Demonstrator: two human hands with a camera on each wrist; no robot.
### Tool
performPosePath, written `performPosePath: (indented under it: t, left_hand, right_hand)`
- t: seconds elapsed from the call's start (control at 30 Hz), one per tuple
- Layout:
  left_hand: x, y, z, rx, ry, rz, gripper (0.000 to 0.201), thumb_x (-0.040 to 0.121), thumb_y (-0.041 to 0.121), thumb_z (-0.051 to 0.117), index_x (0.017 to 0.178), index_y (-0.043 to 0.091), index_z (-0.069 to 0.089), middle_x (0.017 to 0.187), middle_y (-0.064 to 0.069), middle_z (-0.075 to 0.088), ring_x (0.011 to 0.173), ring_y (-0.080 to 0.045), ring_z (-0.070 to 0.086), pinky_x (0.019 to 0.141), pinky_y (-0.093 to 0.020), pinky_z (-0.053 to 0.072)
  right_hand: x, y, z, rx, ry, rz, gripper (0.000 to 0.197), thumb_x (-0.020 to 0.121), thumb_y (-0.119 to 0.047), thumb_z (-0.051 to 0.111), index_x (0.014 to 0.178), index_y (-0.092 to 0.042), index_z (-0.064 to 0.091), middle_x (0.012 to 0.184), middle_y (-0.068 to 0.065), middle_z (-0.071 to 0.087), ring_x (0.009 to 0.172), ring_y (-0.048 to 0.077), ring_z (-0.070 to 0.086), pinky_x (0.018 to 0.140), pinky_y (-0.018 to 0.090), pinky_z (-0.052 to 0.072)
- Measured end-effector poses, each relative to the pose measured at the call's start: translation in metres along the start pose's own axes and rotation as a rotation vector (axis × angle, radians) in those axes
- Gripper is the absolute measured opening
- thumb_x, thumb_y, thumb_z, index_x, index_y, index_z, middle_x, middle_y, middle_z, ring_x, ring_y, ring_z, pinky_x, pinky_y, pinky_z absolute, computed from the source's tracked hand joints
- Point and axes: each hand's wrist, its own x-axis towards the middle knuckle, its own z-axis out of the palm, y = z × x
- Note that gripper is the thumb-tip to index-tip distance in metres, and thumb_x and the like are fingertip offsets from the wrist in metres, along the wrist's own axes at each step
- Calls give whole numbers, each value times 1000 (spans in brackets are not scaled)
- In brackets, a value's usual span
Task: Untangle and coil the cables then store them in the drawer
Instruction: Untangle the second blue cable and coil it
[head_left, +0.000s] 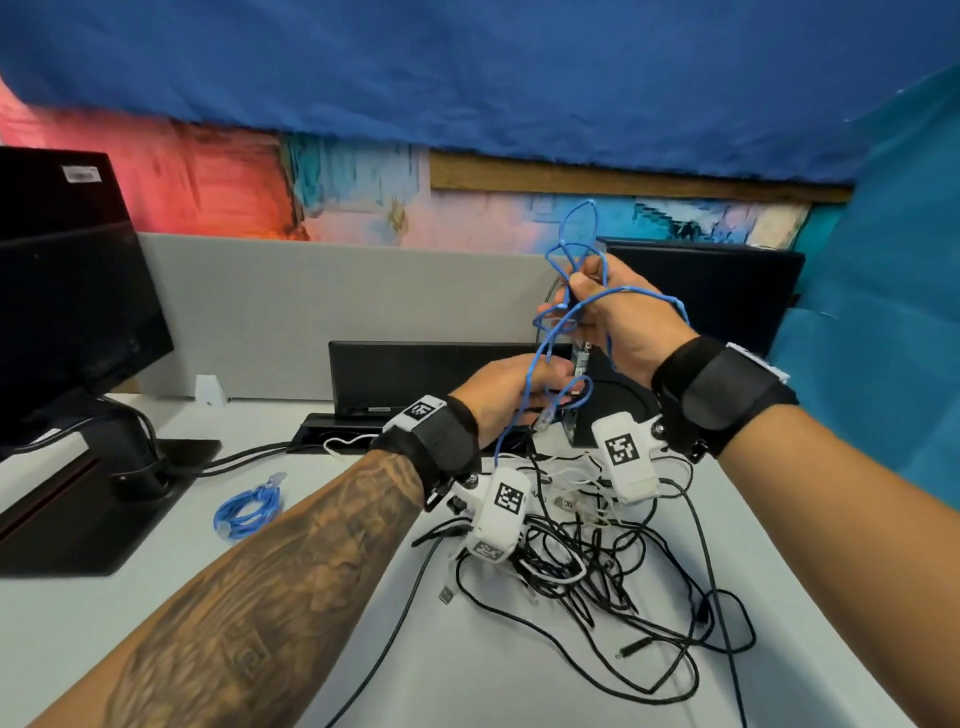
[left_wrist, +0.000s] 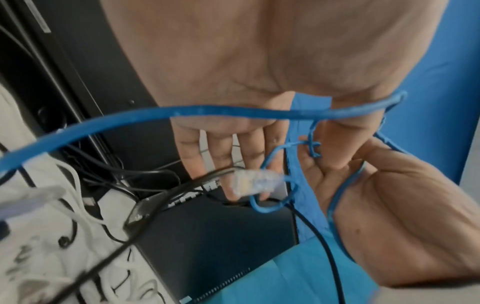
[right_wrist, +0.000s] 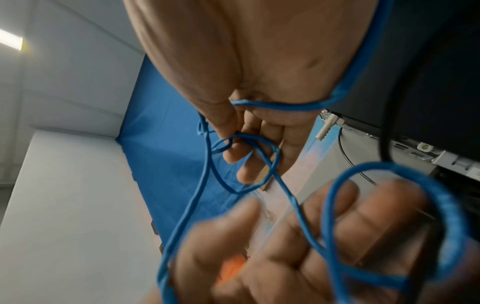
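Note:
A thin blue network cable (head_left: 649, 292) is held up over the desk by both hands. My right hand (head_left: 592, 306) is the higher one and grips several tangled loops of it; in the right wrist view its fingers (right_wrist: 241, 148) pinch a loop of the cable (right_wrist: 280, 107). My left hand (head_left: 519, 384) is just below and holds a lower stretch between thumb and fingers. In the left wrist view the cable (left_wrist: 221, 109) crosses the palm. The clear plug (left_wrist: 249, 183) dangles under the left hand (head_left: 543, 418). No drawer is in view.
A tangle of black and white cables (head_left: 597, 561) lies on the desk (head_left: 156, 623) under my hands. A coiled blue cable (head_left: 249, 512) lies to the left. A monitor on its stand (head_left: 67, 312) is at far left. A black device (head_left: 431, 374) and a grey partition (head_left: 311, 312) are behind.

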Motion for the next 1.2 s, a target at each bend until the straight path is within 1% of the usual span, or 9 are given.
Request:
performPosePath:
  t: [0.1, 0.2, 0.3, 0.4, 0.5, 0.67, 0.87, 1.03, 1.2]
  left_hand:
    - [2, 9, -4, -322, 25, 43, 62, 94, 58, 44, 122, 5, 61, 128, -23, 64, 104, -29, 66, 93, -39, 51]
    - [4, 19, -8, -177, 33, 68, 70, 82, 80, 44, 108, 18, 64, 97, -7, 71, 82, -23, 69, 85, -38, 50]
    - [5, 16, -7, 62, 63, 93, 55, 73, 59, 70, 110, 21, 58, 93, -2, 61, 66, -13, 61, 68, -31, 53]
    - [3, 14, -15, 114, 79, 91, 32, 89, 38, 71, 111, 17, 59, 98, -8, 63, 54, -10, 48, 47, -26, 47]
    - [1, 14, -24, 204, 53, 53, 19, 97, 36, 61, 94, 18, 63, 62, 2, 46, 43, -7, 30, 38, -19, 30]
    - [7, 16, -39, 205, 216, 24, 25, 97, 34, 61, 80, 15, 61, 57, 5, 34, 44, -9, 30, 38, -19, 27]
    - [17, 26, -36, 151, 452, 144, 28, 98, 28, 61, 72, 18, 53, 57, 0, 33, 36, -9, 28, 36, -17, 27]
    - [14, 30, -57, -242, 507, 87, 31, 104, 32, 45, 77, 17, 47, 50, 5, 30, 33, -7, 24, 36, -14, 26]
    - [3, 41, -42, -412, 276, 70, 34, 106, 34, 40, 77, 17, 44, 44, 7, 25, 34, -7, 21, 52, -34, 60]
  right_hand:
    - [2, 6, 3, -114, -3, -10, 29, 105, -12, 48, 81, -24, 56, 87, 0, 66, 91, 17, 64, 84, 33, 49]
    - [3, 10, 2, -245, -7, -12, 29, 103, -18, 55, 76, -27, 58, 91, 4, 62, 86, 15, 54, 76, 29, 41]
    - [3, 12, 4, -288, -26, 71, 8, 103, -21, 56, 96, -23, 59, 99, 2, 64, 89, 13, 58, 81, 30, 45]
    - [3, 26, 6, -514, -168, 103, 34, 95, -34, 58, 128, -25, 53, 119, 1, 68, 106, 18, 64, 95, 39, 52]
    - [-6, 31, 10, -731, -341, 52, 27, 91, -39, 57, 113, -23, 60, 108, 2, 71, 103, 23, 68, 98, 50, 52]
    - [-28, 25, 16, -951, -410, -2, 35, 95, -35, 64, 129, -29, 55, 112, -7, 67, 100, 14, 64, 92, 34, 51]
    - [-53, 32, 32, -1357, -233, -390, 36, 95, -37, 55, 122, -14, 60, 128, 6, 61, 114, 25, 61, 92, 34, 50]
    - [-62, 31, 18, -1026, 43, -872, 20, 94, -27, 63, 93, -9, 71, 107, 7, 69, 101, 26, 61, 88, 36, 51]
    - [-59, 63, 39, -857, -108, -153, 28, 94, -43, 64, 81, -19, 58, 72, -4, 62, 66, 11, 56, 63, 31, 46]
